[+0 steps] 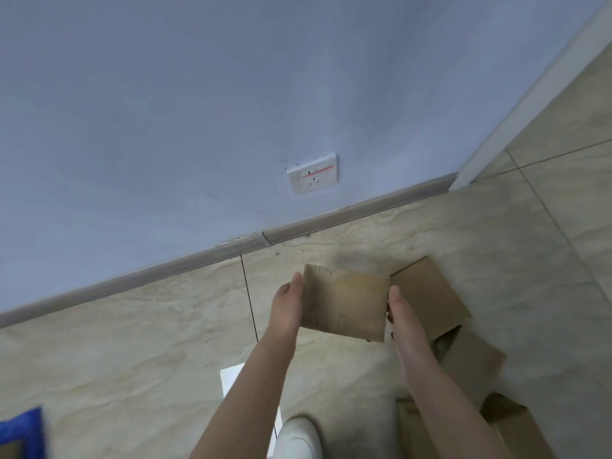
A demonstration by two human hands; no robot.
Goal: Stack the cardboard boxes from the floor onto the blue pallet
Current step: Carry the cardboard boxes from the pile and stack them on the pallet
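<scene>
I saw a pale blue-grey wall [165,94] filling the upper part of the head view. A white socket plate [312,173] sat low on it, tilted in the picture and crossed by a thin red line. A grey skirting board [198,256] ran along the foot of the wall, with a visible joint in it. At the right, a white upright trim [530,94] met the skirting. The floor [132,342] was beige, marble-patterned tile with dark grout lines [249,299]. Near the bottom edge I saw a white shoe [298,438], and just beside it a white sheet [230,379] lay flat on the tile, partly hidden.
</scene>
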